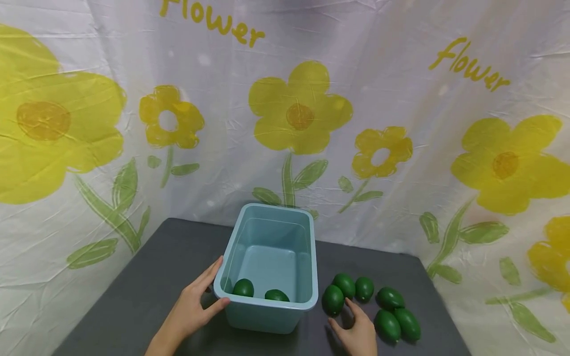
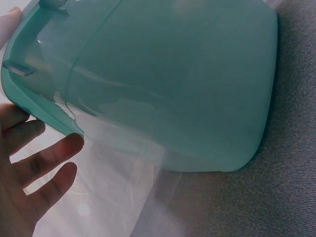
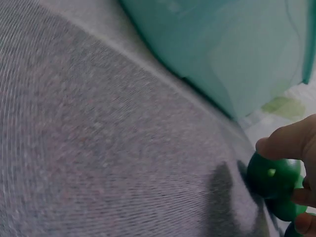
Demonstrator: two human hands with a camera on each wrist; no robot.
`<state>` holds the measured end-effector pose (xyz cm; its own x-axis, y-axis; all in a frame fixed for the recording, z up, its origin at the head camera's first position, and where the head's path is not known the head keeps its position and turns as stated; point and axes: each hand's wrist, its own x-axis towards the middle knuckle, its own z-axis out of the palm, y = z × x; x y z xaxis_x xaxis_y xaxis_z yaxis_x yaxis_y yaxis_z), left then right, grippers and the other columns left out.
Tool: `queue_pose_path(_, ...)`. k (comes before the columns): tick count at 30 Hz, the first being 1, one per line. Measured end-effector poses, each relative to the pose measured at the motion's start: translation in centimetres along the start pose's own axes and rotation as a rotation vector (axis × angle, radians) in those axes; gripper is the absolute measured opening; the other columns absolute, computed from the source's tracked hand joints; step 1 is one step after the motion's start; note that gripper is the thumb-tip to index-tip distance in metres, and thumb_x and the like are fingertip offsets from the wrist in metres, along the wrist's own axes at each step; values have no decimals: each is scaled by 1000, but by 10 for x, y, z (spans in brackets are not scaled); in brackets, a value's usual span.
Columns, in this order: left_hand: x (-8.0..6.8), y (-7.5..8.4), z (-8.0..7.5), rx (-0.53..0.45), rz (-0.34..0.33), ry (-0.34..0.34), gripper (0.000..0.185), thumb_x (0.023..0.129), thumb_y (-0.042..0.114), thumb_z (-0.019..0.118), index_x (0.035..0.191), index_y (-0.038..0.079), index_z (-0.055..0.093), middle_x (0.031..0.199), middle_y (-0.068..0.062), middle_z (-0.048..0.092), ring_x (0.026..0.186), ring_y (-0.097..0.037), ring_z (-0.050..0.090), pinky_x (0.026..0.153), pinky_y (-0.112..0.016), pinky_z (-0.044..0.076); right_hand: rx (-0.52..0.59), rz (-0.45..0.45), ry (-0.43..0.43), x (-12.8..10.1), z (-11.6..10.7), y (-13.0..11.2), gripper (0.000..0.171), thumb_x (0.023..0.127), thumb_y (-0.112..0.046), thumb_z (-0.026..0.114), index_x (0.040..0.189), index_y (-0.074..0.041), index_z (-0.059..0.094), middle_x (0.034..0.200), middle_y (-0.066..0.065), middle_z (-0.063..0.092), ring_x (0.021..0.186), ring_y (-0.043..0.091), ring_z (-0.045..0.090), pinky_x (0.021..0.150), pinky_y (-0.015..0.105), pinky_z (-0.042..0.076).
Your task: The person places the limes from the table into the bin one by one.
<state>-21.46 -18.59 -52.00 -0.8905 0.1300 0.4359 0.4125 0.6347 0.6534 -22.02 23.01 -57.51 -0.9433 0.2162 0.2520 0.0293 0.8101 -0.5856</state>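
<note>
A light blue-green plastic bin (image 1: 267, 316) stands on the table, with two smooth dark green limes (image 1: 243, 288) on its floor at the near end. My left hand (image 1: 196, 302) rests at the bin's near left corner, its thumb on the front rim and its straight fingers along the left rim. In the left wrist view, spread fingers (image 2: 59, 150) touch the rim. To the right of the bin, my right hand (image 1: 357, 332) reaches to the nearest lime (image 1: 333, 300), thumb and fingers apart around its near side. The right wrist view has the thumb (image 3: 284, 140) overlapping that lime.
Two more limes (image 1: 364, 289) sit right beside the nearest one. A cluster of three limes (image 1: 390, 298) lies further right, next to my right hand. The dark grey table (image 1: 187, 257) ends at a white curtain (image 1: 222, 173) printed with yellow flowers.
</note>
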Motion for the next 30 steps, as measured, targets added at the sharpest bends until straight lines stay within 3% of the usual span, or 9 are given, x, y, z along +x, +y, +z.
queue_pose_path(2, 0, 0, 0, 0, -1, 2, 92, 94, 38, 82, 169, 28, 31, 168, -11, 42, 146, -40, 49, 102, -65, 53, -17, -25, -12, 1, 0, -1, 76, 71, -29, 98, 132, 7, 69, 128, 29, 71, 110, 48, 70, 93, 62, 56)
queue_pose_path(4, 0, 1, -1, 0, -2, 4, 91, 93, 37, 82, 169, 28, 32, 167, -12, 42, 146, -41, 50, 102, -65, 53, -25, -29, -22, 1, 1, -3, 77, 71, -29, 98, 133, 6, 69, 130, 29, 70, 115, 50, 67, 96, 64, 54)
queue_pose_path(14, 1, 3, -3, 3, -2, 3, 91, 94, 37, 82, 169, 28, 32, 167, -13, 43, 145, -41, 51, 100, -64, 54, -81, -105, 39, 12, 17, -2, 77, 72, -27, 98, 135, 5, 68, 132, 24, 71, 113, 46, 69, 95, 62, 56)
queue_pose_path(22, 1, 6, -3, 10, -4, -10, 91, 94, 37, 82, 169, 27, 31, 167, -11, 42, 145, -39, 51, 98, -60, 56, -101, -144, 104, 16, 21, -6, 63, 75, -12, 95, 130, 5, 71, 126, 26, 72, 109, 46, 70, 91, 61, 57)
queue_pose_path(30, 0, 4, -3, 25, 2, -5, 92, 93, 37, 83, 169, 28, 31, 167, -10, 43, 144, -37, 52, 97, -57, 58, -103, -195, 150, 17, 26, -4, 58, 73, -11, 95, 125, 3, 73, 122, 23, 74, 107, 44, 71, 89, 60, 58)
